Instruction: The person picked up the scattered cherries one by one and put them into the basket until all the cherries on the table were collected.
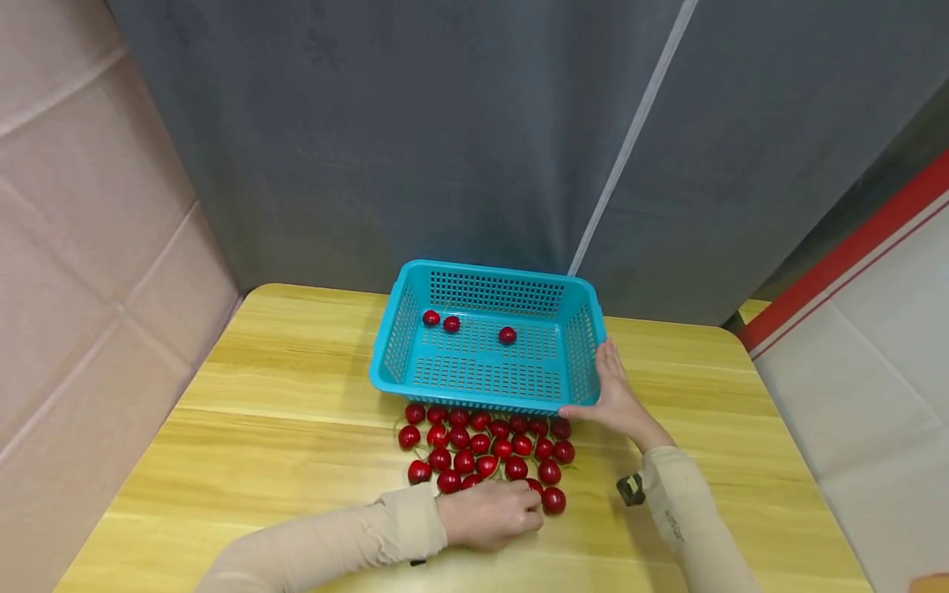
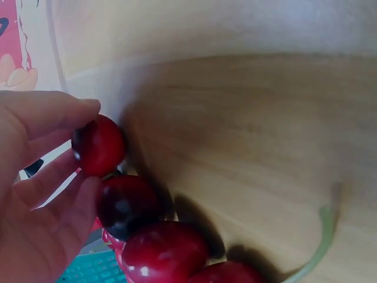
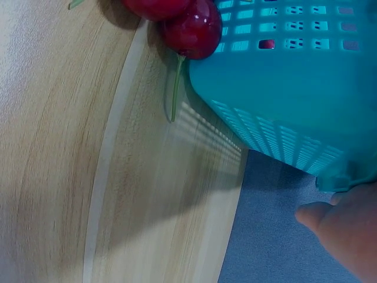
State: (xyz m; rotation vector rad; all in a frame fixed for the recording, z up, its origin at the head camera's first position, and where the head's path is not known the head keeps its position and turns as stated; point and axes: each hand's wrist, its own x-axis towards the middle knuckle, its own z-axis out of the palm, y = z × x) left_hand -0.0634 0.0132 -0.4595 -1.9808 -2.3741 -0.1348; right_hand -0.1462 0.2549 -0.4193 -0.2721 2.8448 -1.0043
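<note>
A turquoise plastic basket [image 1: 485, 395] stands on the table with three cherries inside, one of them a cherry [image 1: 507, 335] right of the middle. Several rows of cherries [image 1: 480, 444] with green stems lie on the wood in front of it. My left hand [image 1: 489, 512] is at the near edge of these rows. In the left wrist view its thumb and fingers pinch a dark red cherry [image 2: 106, 147], touching or close to another cherry [image 2: 129, 206]. My right hand [image 1: 619, 403] rests against the basket's front right corner, its fingers straight along the right side and thumb on the front rim.
The wooden table [image 1: 296, 371] has a rounded far edge by a grey curtain [image 1: 371, 148]. Pale padded panels stand at the left, and a white panel with a red border [image 1: 853, 255] at the right. A dark wrist device [image 1: 631, 489] sits at the right cuff.
</note>
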